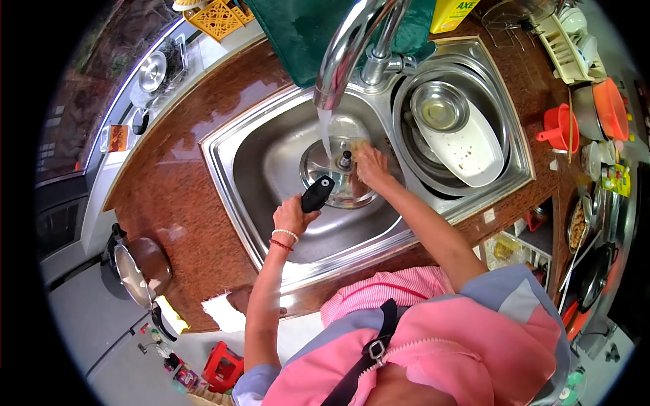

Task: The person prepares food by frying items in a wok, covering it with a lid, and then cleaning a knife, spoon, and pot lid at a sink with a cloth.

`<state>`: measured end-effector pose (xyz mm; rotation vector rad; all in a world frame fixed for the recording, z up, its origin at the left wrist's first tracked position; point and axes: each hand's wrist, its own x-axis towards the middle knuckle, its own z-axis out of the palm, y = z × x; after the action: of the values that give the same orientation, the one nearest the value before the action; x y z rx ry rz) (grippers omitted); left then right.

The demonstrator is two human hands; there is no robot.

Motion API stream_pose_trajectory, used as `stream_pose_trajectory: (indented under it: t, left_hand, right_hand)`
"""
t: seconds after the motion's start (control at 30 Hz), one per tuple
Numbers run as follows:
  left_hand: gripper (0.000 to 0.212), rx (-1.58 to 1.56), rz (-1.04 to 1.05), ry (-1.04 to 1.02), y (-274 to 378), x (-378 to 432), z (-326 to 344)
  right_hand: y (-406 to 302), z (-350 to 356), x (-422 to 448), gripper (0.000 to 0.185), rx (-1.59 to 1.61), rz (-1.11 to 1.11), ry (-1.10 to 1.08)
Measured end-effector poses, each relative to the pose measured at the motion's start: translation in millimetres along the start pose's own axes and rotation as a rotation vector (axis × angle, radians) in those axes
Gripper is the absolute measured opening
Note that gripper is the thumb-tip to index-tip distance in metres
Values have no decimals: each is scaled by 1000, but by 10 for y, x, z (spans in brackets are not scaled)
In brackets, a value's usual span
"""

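A steel pressure cooker lid lies in the left sink basin, with its black valve weight near the middle. My left hand grips the lid's black handle. In my right hand is a yellowish scrubber, mostly hidden by the fingers, held against the lid beside the valve. Water runs from the chrome tap onto the lid.
In the right basin a steel basin holds a white oval dish with crumbs and a small steel bowl. A steel pot stands on the brown counter at left. A red cup and a dish rack are at right.
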<state>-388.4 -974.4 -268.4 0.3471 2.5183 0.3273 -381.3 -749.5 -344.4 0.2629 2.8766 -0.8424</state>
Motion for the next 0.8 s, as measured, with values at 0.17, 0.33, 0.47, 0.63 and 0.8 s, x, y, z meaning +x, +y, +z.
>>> stream_pose_trajectory:
  t: [0.17,0.33,0.47,0.63,0.8]
  left_hand:
    - [43,-1,-54,4,-77,-76,91]
    - [41,55,-15,94,-74,-159,237]
    - [46,17,-2,69,-141,-158,315]
    - [44,10,60,210,-151,-153,416]
    - [44,33,-21,106,-176,-193,424]
  right_hand:
    - [-382,76,-464,21,193,53,-128]
    - [-241,110,-258,18,83,64,-48]
    - [-53,119,169,13,-19,119,-7]
    - [25,328,104,15,59,62,171]
    - [-268,246,-469,26,100,59,-200]
